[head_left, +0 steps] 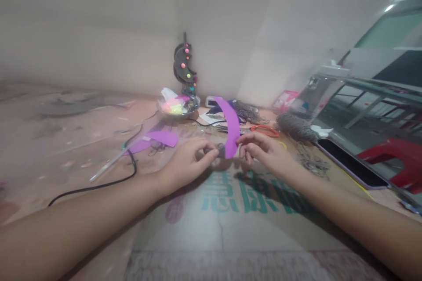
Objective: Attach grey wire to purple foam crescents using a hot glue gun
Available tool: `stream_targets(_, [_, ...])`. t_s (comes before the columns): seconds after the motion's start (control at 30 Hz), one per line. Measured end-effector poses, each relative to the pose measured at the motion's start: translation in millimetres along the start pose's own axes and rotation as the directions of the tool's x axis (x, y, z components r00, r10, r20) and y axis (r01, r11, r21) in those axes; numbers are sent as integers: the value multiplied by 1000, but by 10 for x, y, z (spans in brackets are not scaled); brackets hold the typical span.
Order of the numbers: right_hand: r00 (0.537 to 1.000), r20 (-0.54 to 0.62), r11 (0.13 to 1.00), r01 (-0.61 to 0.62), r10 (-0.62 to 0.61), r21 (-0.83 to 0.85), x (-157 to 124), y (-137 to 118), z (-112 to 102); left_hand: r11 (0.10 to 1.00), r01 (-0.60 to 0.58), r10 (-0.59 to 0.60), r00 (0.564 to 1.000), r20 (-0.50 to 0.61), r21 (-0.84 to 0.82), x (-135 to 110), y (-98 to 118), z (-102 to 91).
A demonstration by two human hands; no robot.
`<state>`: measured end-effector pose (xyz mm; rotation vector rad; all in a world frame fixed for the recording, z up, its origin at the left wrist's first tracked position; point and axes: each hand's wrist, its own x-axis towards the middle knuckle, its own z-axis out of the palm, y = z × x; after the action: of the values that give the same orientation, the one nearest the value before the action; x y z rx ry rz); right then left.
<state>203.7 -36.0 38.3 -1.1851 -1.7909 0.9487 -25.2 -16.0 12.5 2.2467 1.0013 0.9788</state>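
A curved purple strip [231, 125], like foam or stiff paper, stands up between my hands over the board. At its lower left edge is a small grey piece [220, 151], pinched by the thumb and forefinger of my left hand [194, 158]. What this piece is made of is too blurred to tell. The curled fingertips of my right hand [260, 149] hold the strip's right edge near its lower end. Another purple piece [161, 138] lies on the table to the left, beside a clear glue stick [112, 162] and a black cord [95, 188].
Behind my hands sit a bowl [180, 115] of coloured bits, a grey spiral ornament [184, 63] with coloured beads, and orange-handled scissors [264, 130]. Grey yarn [296, 127], a phone [352, 162] and a clear plastic container [318, 90] are at the right. A printed board [184, 241] lies below.
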Motion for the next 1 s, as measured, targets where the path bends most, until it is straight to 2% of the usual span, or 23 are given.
stream_targets(0.07, [999, 2, 995, -39, 39, 97, -7, 55, 73, 998, -54, 53, 998, 36, 31, -10, 6, 7])
stream_targets(0.2, [989, -127, 967, -45, 79, 251, -17, 151, 141, 994, -92, 91, 995, 28, 60, -14, -8, 14])
stream_targets(0.3, [989, -112, 966, -67, 97, 250, -4, 195, 124, 994, -75, 74, 997, 16, 78, -14, -12, 16])
stream_targets(0.43, [997, -54, 997, -44, 48, 63, -16, 159, 103, 1000, 16, -17, 998, 61, 6, -9, -13, 21])
stream_targets(0.57, [981, -122, 975, 131, -154, -177, -81, 118, 92, 982, 148, -140, 987, 74, -121, 21, -37, 24])
stream_targets(0.63, [941, -95, 898, 274, -324, -343, -119, 127, 73, 973, 198, -189, 979, 81, -119, 40, -55, 23])
stream_targets(0.73, [834, 12, 700, 472, -552, -536, -156, 171, 33, 955, 244, -228, 968, 110, -168, 59, -81, 22])
stream_targets(0.8, [775, 79, 597, 543, -626, -590, -159, 212, 12, 925, 271, -239, 960, 147, -265, 61, -94, 28])
stream_targets(0.83, [763, 100, 570, 555, -638, -606, -154, 233, 6, 905, 283, -242, 956, 165, -318, 60, -99, 33])
stream_targets(0.9, [780, 130, 552, 540, -612, -636, -135, 268, 10, 865, 300, -252, 953, 168, -402, 56, -113, 47])
stream_targets(1.0, [857, 89, 618, 434, -508, -656, -105, 281, 44, 819, 317, -287, 948, 137, -477, 55, -134, 67])
